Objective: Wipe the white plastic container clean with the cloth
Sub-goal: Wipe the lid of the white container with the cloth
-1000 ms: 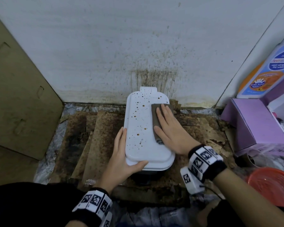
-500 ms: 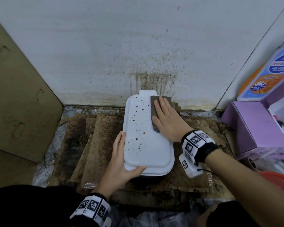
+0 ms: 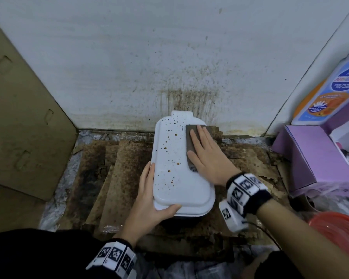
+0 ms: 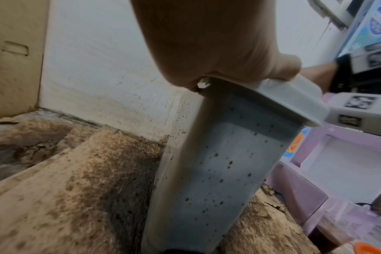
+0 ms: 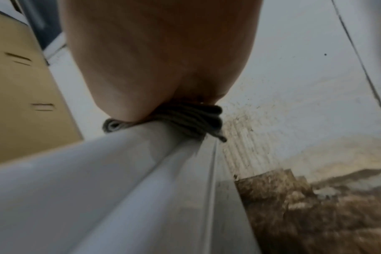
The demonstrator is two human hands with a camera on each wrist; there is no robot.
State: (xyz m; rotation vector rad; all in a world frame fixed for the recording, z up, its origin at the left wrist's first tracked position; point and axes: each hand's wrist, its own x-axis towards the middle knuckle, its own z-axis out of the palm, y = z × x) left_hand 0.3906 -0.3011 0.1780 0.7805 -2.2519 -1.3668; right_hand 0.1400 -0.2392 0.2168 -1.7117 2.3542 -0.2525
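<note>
The white plastic container point(image 3: 177, 178) lies on stained cardboard by the wall, its top dotted with brown spots on the left half. A folded brown cloth point(image 3: 190, 135) lies on its far right part. My right hand point(image 3: 207, 158) presses flat on the cloth with straight fingers. My left hand point(image 3: 149, 200) holds the near left corner, thumb across the near edge and fingers along the side. The left wrist view shows the spotted side of the container point(image 4: 217, 171) under my left hand point(image 4: 206, 43). In the right wrist view the cloth point(image 5: 191, 118) is bunched under my right hand point(image 5: 159, 51).
A cardboard panel point(image 3: 18, 127) stands at the left. Stained cardboard sheets point(image 3: 119, 168) cover the floor, and the wall point(image 3: 189, 97) behind is spattered brown. At the right stand a purple box point(image 3: 310, 158), a labelled bottle point(image 3: 330, 87) and a red basket point(image 3: 343, 230).
My right hand slid the cloth toward the far end of the container, then back a little toward me. The left hand kept its hold on the near corner.
</note>
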